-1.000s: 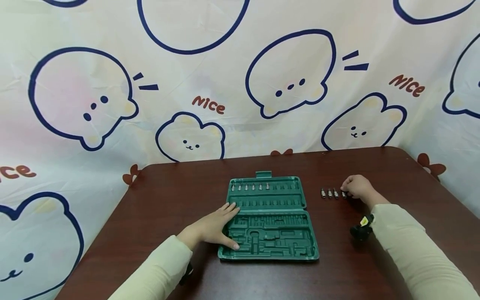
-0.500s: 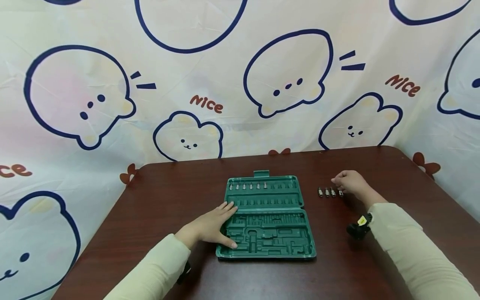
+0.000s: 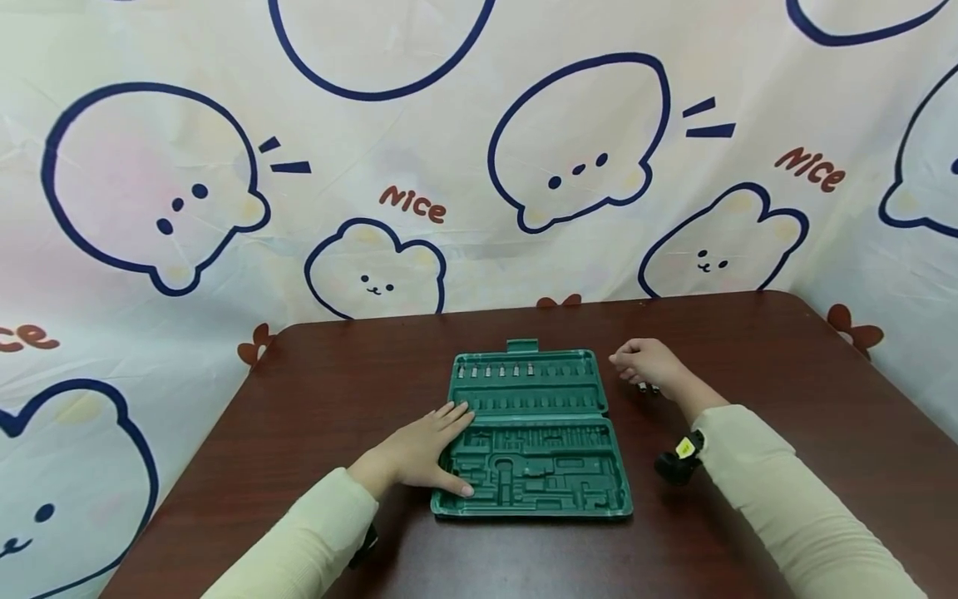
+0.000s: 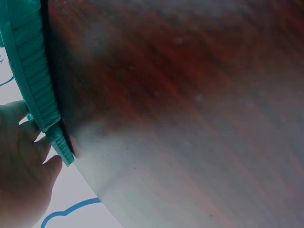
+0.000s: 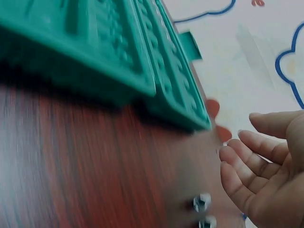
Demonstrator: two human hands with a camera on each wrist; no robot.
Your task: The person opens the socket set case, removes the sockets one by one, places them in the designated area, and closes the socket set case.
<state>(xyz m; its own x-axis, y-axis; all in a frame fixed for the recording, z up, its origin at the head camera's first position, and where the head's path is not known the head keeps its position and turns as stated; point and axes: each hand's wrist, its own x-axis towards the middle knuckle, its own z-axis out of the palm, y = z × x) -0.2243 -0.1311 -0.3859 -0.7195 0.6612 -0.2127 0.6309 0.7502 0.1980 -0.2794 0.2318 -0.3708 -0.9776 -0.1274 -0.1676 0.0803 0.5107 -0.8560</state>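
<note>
A green toolbox case point(image 3: 535, 420) lies unfolded on the table, with a row of small metal bits point(image 3: 488, 372) at the left of its upper half. My left hand point(image 3: 415, 449) rests on its left edge, fingers spread; the left wrist view shows this hand point(image 4: 23, 161) against the case's side point(image 4: 33, 61). My right hand point(image 3: 651, 366) hovers right of the upper half, above loose metal bits point(image 3: 648, 388). In the right wrist view this hand point(image 5: 270, 171) has loosely bent fingers, thumb apart from them and nothing visible between, near two bits point(image 5: 202, 202).
The dark brown table point(image 3: 329, 374) extends around the case. Behind it hangs a pale curtain point(image 3: 464, 150) with blue outline drawings. A green latch tab point(image 3: 522, 345) sticks out at the case's far edge.
My right hand has moved left from the right end of the loose bits toward the case and now covers part of their row. The left hand has stayed on the case.
</note>
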